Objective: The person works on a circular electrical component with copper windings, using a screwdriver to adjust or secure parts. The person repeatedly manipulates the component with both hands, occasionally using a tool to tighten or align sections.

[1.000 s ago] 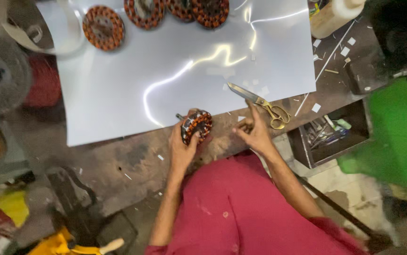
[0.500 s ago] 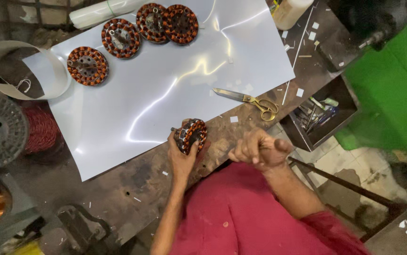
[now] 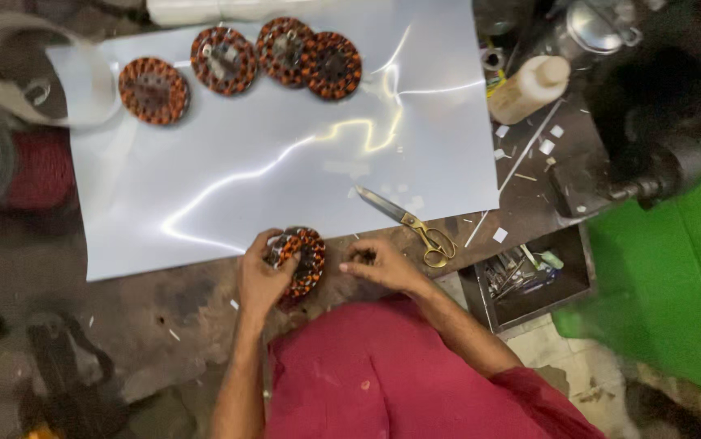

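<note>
Left hand (image 3: 259, 280) clenched round a wound stator (image 3: 300, 258), copper coils on a round core, held on edge at the near rim of the white sheet (image 3: 285, 162) on the counter (image 3: 155, 325). Right hand (image 3: 376, 264) just beside it, fingers curled shut at the coil side; whether they pinch a wire or a slip of paper I cannot tell, too small.

Progress, judged: four like stators (image 3: 153, 89) (image 3: 222, 59) (image 3: 285, 50) (image 3: 333, 65) lie flat in a row at the far edge of the sheet, apparently finished with. The one in hand looks to be mid-work. No further unworked cores in view.

Surroundings: scissors (image 3: 411, 223) lie across the sheet's right edge, near the right hand, blades pointing away. White paper offcuts scattered on the counter to the right. Pale bottle (image 3: 528, 88) far right. Open tray of small tools (image 3: 525, 275) at the counter's right corner. Red wire spool (image 3: 37, 167) to the left, partly blurred. Green mass (image 3: 676, 276) at right, unclear. Middle of the sheet is bare; nothing lies between the hands and the row.
</note>
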